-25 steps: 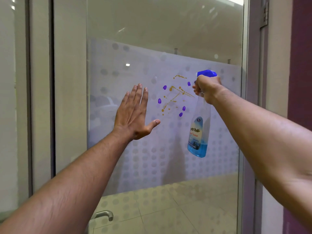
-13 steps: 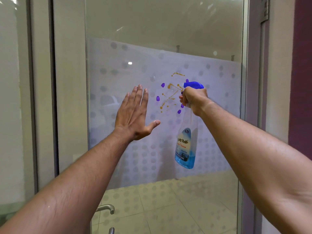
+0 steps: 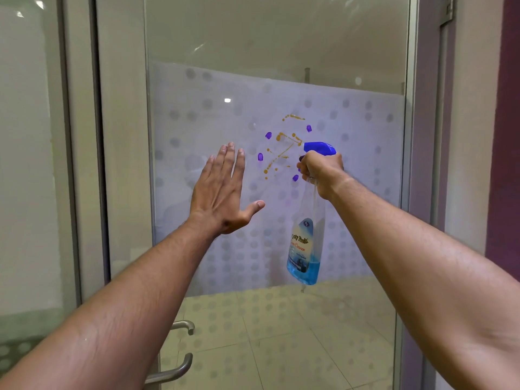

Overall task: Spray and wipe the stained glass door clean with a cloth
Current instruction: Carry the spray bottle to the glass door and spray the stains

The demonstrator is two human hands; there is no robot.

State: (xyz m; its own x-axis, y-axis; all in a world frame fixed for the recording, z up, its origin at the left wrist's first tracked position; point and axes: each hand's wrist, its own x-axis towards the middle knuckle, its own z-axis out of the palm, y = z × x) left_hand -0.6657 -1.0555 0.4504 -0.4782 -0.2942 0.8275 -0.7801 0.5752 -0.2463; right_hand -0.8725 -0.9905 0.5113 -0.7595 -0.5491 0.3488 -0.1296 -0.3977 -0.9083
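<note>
— On the frosted band of the glass door (image 3: pixel 197 114), orange streaks and purple dots make up the stains (image 3: pixel 282 153). How best to spray?

— I'd aim the nozzle squarely at the cluster and squeeze in short bursts, so less runs down.

— And the hands?

— The right hand (image 3: pixel 320 170) is clenched round the neck of the spray bottle (image 3: pixel 305 243), arm outstretched. The left hand (image 3: pixel 221 190) is flat, fingers spread, empty, just beside the stains. No cloth shows.
</note>
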